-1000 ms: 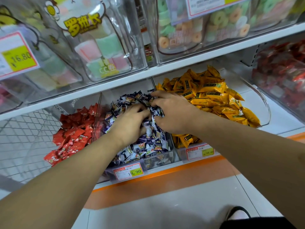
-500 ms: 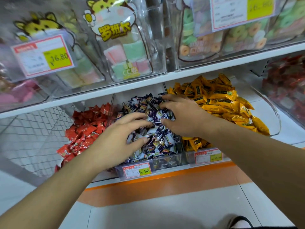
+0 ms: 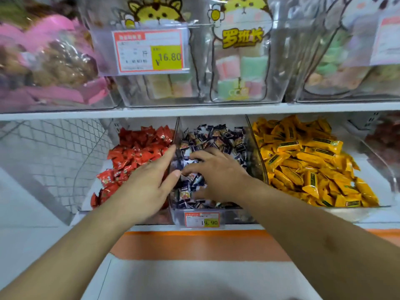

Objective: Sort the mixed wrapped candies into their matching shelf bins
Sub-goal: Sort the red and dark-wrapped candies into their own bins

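Dark-wrapped candies [image 3: 213, 139] under spread left hand [image 3: 149, 185], right hand [image 3: 218, 178] grip unclear; tags "19.90" [image 3: 203, 219], "16.80" [image 3: 149, 50]

A price tag [image 3: 149, 51] on the upper shelf's clear bin reads "¥16.80" on its yellow patch. To its right, a clear bag [image 3: 241, 59] bears yellow characters "罗班长". A small tag [image 3: 202, 219] on the near middle bin's front reads "19.90".

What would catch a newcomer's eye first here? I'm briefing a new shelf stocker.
Three candy piles on the lower shelf: red candies left, dark blue candies centre, yellow candies right. Both hands meet over the centre bin, left hand with straight fingers, right hand reaching into the pile.
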